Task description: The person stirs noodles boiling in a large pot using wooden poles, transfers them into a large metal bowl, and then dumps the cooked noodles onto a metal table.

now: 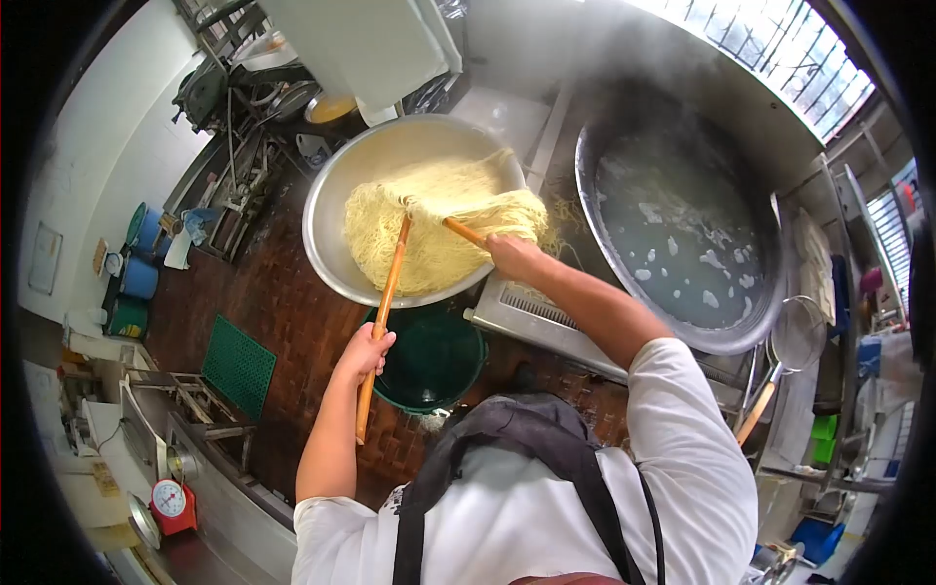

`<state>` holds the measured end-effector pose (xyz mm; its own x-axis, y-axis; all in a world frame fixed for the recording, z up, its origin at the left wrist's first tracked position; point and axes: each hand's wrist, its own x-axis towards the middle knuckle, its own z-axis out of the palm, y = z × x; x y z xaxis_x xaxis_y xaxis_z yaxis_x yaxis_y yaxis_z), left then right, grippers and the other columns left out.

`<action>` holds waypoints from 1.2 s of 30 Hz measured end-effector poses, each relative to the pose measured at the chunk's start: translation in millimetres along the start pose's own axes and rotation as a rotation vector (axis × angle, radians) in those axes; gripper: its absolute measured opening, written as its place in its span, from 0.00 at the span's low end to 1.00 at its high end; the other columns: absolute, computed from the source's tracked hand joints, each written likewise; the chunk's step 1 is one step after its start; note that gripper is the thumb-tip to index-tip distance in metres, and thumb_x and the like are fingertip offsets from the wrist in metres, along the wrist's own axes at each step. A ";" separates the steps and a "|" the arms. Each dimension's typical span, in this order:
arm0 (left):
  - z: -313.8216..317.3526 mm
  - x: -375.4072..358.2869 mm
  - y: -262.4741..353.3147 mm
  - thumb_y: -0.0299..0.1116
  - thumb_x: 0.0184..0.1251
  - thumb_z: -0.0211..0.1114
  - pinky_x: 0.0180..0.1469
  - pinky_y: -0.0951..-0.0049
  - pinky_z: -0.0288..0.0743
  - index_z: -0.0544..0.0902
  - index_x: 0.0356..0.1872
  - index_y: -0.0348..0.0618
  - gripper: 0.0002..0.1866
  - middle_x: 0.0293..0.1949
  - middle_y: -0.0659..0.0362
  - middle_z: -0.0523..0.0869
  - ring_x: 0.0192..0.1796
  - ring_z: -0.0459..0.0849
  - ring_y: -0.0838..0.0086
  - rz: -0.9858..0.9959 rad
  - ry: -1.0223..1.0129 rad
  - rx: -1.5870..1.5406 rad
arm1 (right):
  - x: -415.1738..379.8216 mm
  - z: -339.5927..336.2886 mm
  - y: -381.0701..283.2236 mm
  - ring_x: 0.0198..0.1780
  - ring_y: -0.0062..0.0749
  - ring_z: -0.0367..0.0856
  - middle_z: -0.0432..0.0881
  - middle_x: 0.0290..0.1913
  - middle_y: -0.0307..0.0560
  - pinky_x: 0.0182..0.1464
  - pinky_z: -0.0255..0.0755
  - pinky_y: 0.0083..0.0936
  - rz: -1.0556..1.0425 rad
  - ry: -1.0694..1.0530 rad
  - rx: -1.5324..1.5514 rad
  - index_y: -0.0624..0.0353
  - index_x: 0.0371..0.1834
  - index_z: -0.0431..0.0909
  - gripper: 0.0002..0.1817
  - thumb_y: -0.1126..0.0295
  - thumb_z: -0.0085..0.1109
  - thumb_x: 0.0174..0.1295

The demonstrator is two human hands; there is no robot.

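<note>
Yellow noodles (390, 234) fill much of a wide metal bowl (327, 255). My left hand (366, 353) is closed around a long wooden stick (391, 283), whose far end is in the noodles. Another wooden stick (464, 232) is in my right hand (515, 258), at the bowl's right side, its tip also among the noodles. Some noodles are draped over the bowl's right rim, just beyond my right hand. To the right, a large round pan (585, 185) holds cloudy, steaming water with white foam patches.
Below the bowl stands a dark green tub (429, 361). A wire strainer (798, 333) with a wooden handle lies right of the pan. A green mat (239, 366) is on the brown floor, a red scale (174, 504) at lower left, and blue buckets (139, 278) at far left.
</note>
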<state>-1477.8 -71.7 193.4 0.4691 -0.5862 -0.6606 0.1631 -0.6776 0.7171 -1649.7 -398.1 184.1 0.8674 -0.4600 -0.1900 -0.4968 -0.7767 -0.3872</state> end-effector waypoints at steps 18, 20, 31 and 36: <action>-105.4 -100.1 -64.6 0.39 0.65 0.70 0.55 0.56 0.76 0.74 0.60 0.40 0.26 0.49 0.40 0.85 0.55 0.82 0.45 0.267 0.073 0.731 | -187.7 -186.5 -45.6 0.47 0.44 0.87 0.88 0.43 0.45 0.51 0.80 0.42 0.308 -0.017 -0.373 0.46 0.48 0.84 0.15 0.69 0.68 0.56; -113.3 -133.6 -53.6 0.39 0.63 0.72 0.55 0.57 0.76 0.75 0.60 0.40 0.26 0.48 0.40 0.85 0.54 0.83 0.46 0.246 0.043 0.761 | -238.3 -193.8 -22.8 0.46 0.50 0.84 0.86 0.43 0.52 0.50 0.77 0.45 0.352 0.145 -0.274 0.46 0.53 0.85 0.23 0.73 0.71 0.50; -51.5 -161.3 -41.4 0.39 0.65 0.71 0.53 0.50 0.76 0.73 0.61 0.40 0.27 0.46 0.37 0.85 0.52 0.83 0.42 0.150 -0.117 0.887 | -348.1 -136.5 56.2 0.47 0.58 0.84 0.86 0.39 0.59 0.50 0.76 0.50 0.721 -0.075 -0.201 0.57 0.50 0.79 0.17 0.71 0.67 0.57; -2.1 -134.1 -60.3 0.36 0.67 0.68 0.51 0.48 0.77 0.73 0.61 0.40 0.24 0.43 0.38 0.86 0.49 0.84 0.40 0.215 -0.026 0.830 | -354.8 -19.9 92.0 0.40 0.62 0.83 0.84 0.35 0.64 0.42 0.77 0.52 0.696 -0.058 0.001 0.60 0.47 0.71 0.11 0.68 0.56 0.67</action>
<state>-1548.8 48.8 239.2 0.3950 -0.7426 -0.5408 -0.6202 -0.6499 0.4394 -2003.8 -314.8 233.8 0.3472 -0.8273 -0.4417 -0.9378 -0.3090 -0.1584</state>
